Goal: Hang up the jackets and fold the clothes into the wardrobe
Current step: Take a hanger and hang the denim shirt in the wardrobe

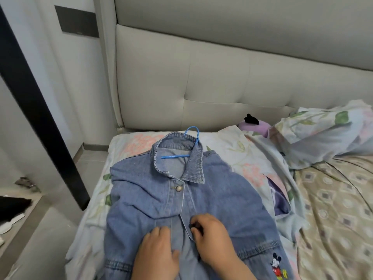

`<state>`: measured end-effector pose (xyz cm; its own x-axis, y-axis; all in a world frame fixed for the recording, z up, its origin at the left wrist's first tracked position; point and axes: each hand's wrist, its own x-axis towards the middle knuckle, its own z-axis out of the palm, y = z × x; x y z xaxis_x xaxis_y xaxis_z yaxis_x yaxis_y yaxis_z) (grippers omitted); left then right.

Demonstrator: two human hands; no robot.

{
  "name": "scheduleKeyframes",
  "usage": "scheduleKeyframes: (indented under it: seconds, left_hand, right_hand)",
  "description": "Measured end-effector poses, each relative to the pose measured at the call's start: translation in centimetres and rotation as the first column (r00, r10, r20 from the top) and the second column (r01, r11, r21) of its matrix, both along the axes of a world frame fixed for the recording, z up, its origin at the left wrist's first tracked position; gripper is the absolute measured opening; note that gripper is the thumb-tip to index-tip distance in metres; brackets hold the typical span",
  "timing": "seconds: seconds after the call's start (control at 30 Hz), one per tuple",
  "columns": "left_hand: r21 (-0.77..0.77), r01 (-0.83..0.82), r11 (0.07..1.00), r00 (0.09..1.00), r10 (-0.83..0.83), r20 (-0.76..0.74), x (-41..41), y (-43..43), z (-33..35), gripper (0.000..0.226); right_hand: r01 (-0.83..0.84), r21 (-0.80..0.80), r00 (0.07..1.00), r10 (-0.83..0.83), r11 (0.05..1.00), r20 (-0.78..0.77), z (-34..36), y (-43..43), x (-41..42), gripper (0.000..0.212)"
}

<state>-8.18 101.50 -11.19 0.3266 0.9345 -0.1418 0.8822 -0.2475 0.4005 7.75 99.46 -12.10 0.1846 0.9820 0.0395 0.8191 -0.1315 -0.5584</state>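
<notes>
Head view: denim jacket (218,199) on blue hanger (175,157); left hand (159,252) fingers (158,233) flat on it, right hand (215,240) pinching front edge.

Left hand (159,253) and right hand (212,239) are showing bare, wrists uncovered too, right forearm (239,268) showing bare to the frame edge.

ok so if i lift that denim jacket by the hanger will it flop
Probably floppy: the denim jacket creases and bunches on the bed. The blue hanger in its collar should keep the shoulders spread. Below the top snap the front looks open and may gape.
</notes>
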Motion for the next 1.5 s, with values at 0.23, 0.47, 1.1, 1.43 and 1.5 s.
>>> scheduleKeyframes:
  seconds: [0.23,0.47,1.1,1.43,1.5]
  left_hand:
    - [-0.057,-0.184,0.981,0.939,0.192,0.287,-1.7,-2.8,0.7,0.032]
    - [-0.097,-0.145,0.985,0.941,0.168,0.295,-1.8,-5.2,1.9,0.029]
    - [0.123,-0.229,0.966,0.971,0.218,0.094,0.9,1.3,1.0,0.044]
    - [0.039,-0.174,0.984,0.982,0.171,0.079,0.0,2.2,0.9,0.008]
    - [0.111,-0.17,0.979,0.974,0.149,0.172,-0.1,0.5,0.4,0.011]
  right_hand:
    - [0.178,0.062,0.946,-0.153,0.982,-0.286,1.5,-1.2,-1.7,0.019]
    - [0.244,-0.13,0.666,-0.264,0.961,-0.697,0.2,-2.6,-2.9,0.024]
    - [0.229,-0.293,0.409,-0.365,0.928,-0.836,-0.3,-2.0,-2.7,0.012]
    - [0.237,-0.3,0.346,-0.369,0.924,-0.863,-0.2,-1.8,-2.4,0.011]
    - [0.226,-0.29,0.342,-0.355,0.93,-0.87,0.0,-1.8,-2.3,0.009]
